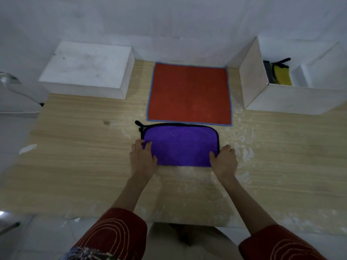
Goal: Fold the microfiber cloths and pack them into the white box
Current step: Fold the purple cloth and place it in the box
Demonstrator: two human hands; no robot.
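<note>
A purple cloth (180,147) with black trim lies folded in half near the middle of the wooden table (75,166), its fold toward me. My left hand (142,158) rests on its left end, fingers and thumb lying on top of the fabric. My right hand (224,159) grips the right end, thumb on top and fingers curled round the edge. Behind it an orange cloth (189,94) with blue trim lies spread flat. The open white box (253,77) stands at the back right with a folded yellow cloth (281,76) and a grey one inside.
A shut white box (88,68) stands at the back left against the wall. A white surface with a shiny metal object (7,79) sits at the far left. The table's near edge is just in front of my lap.
</note>
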